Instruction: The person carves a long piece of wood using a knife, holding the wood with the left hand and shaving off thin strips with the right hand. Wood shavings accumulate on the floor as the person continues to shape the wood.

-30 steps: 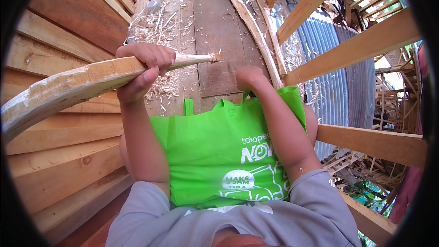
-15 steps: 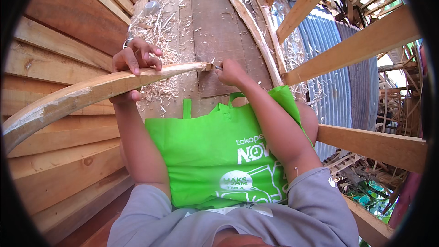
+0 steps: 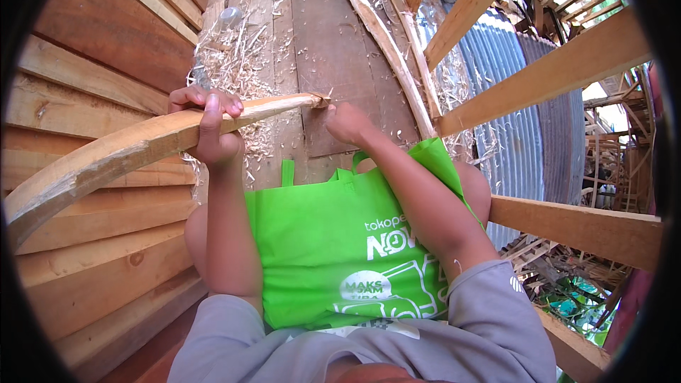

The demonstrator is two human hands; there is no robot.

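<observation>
A long, curved wooden pole (image 3: pixel 117 143) slants across in front of me from the far left and narrows to a pale, shaved end at the centre. My left hand (image 3: pixel 209 120) is wrapped around it, thumb on the near face and fingers over the top. Beside the narrow end my right hand (image 3: pixel 345 124) is closed in a fist. It holds a small metal blade, mostly hidden by the fingers in this moment. A bright green bag (image 3: pixel 305 241) covers my lap beneath both forearms.
Wood shavings (image 3: pixel 230 57) are heaped on the plank floor (image 3: pixel 323 35) beyond my left hand, near a clear cup (image 3: pixel 230 18). Stacked boards (image 3: pixel 92 198) wall the left side. Two peeled poles (image 3: pixel 376 25), wooden rails (image 3: pixel 546 74) and corrugated metal sheets (image 3: pixel 500 64) line the right.
My left hand has turned, from fingers spread over the pole to a grip with the thumb on its near face. The pole has rolled slightly. My right fist has shifted slightly nearer to me.
</observation>
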